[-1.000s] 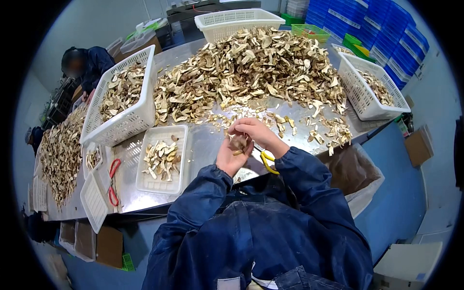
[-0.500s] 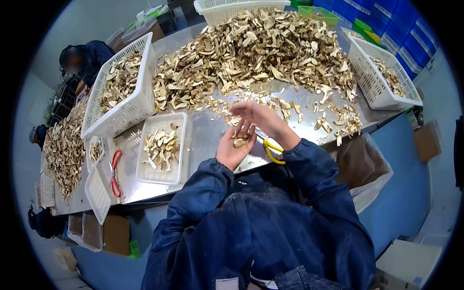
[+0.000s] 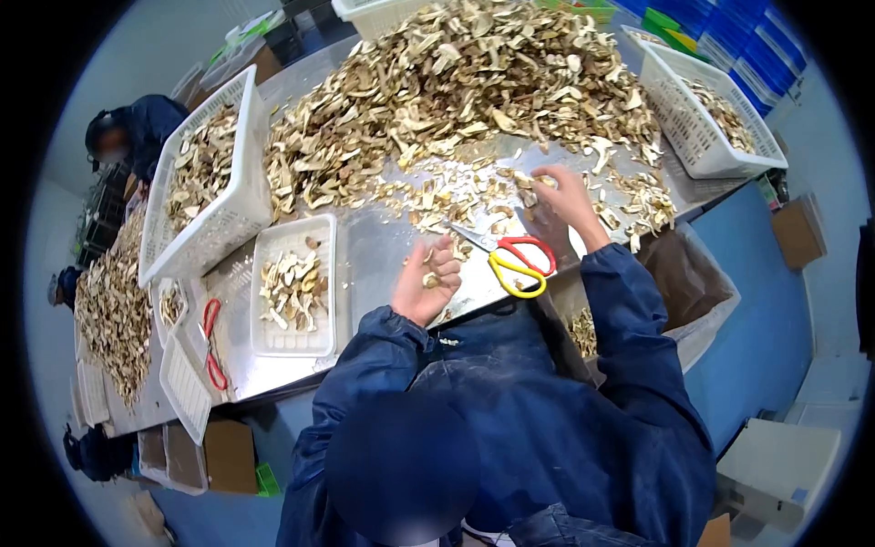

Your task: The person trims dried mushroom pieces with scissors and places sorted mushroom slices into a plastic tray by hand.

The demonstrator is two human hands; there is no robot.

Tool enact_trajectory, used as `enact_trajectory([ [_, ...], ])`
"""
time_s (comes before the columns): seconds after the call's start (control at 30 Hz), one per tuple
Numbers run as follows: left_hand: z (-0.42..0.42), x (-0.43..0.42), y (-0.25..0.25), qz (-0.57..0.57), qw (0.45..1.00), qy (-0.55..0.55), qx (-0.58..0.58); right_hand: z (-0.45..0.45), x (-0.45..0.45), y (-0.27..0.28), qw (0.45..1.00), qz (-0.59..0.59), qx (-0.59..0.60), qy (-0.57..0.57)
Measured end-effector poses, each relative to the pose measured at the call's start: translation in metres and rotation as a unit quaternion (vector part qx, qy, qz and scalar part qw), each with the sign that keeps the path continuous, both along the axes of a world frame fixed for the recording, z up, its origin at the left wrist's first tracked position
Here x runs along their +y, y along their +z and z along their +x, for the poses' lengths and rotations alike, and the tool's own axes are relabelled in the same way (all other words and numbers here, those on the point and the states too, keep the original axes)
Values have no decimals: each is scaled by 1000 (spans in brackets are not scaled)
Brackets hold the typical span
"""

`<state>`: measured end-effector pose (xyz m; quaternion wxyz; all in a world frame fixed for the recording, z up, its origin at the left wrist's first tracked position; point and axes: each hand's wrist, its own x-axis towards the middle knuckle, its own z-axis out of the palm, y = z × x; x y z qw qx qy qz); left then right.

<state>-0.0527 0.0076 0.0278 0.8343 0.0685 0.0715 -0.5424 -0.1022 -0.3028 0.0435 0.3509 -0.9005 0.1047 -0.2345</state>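
Observation:
My left hand is palm up near the table's front edge, its fingers curled around small dried mushroom pieces. Farther right, my right hand reaches over the table, thumb and fingers closed at a mushroom piece among the scraps. Between the hands lie scissors with one red and one yellow handle, blades pointing up-left. Beyond them rises a large pile of sliced dried mushrooms. Left of my left hand, a shallow white tray holds some slices.
White baskets with slices stand at left and right. Red-handled scissors and a tilted white tray lie at left. A co-worker is at upper left. A lined bin stands below the table's right edge.
My right hand has moved away from my left hand to the scraps at right. My left hand has curled its fingers and sits slightly left. The scissors now show fully.

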Motion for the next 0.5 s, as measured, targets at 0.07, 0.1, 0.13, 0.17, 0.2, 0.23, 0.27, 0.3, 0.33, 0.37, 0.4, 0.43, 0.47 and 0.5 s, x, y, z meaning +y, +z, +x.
enact_trajectory([
  [0.07, 1, -1, -5, 55, 993, -20, -102, -3, 29, 12, 998, 32, 1, 46],
  [0.1, -2, -3, 8, 157, 978, 0, -140, -1, 44, 14, 998, 25, -9, 58],
  [0.13, -1, -2, 11, 193, 964, 5, -180, -1, 60, 28, 995, 40, 16, 87],
  [0.17, 0, -1, 13, 229, 948, 10, -220, 3, 67, 26, 995, 47, 8, 91],
  [0.2, 2, 0, 16, 263, 929, 16, -259, 8, 73, 21, 994, 54, 0, 95],
  [0.23, 5, 4, 19, 270, 924, 5, -271, 13, 78, 15, 993, 57, 0, 99],
  [0.27, 9, 9, 22, 277, 919, -6, -282, 16, 82, 9, 993, 61, 2, 102],
  [0.3, 12, 13, 25, 283, 913, -17, -292, 19, 88, 9, 992, 65, 4, 105],
  [0.33, 13, 15, 28, 292, 908, -16, -299, 22, 93, 8, 993, 63, 8, 97],
  [0.37, 13, 16, 30, 300, 904, -14, -305, 23, 99, 7, 994, 61, 13, 88],
  [0.4, 14, 17, 31, 308, 899, -12, -312, 25, 104, 7, 995, 58, 17, 79],
  [0.43, 15, 17, 29, 300, 903, -2, -308, 27, 108, 8, 996, 41, 5, 82],
  [0.47, 17, 18, 30, 300, 902, -8, -309, 30, 112, 5, 996, 29, 4, 84],
  [0.5, 19, 19, 32, 301, 901, -15, -311, 33, 116, 3, 996, 16, 1, 85],
])
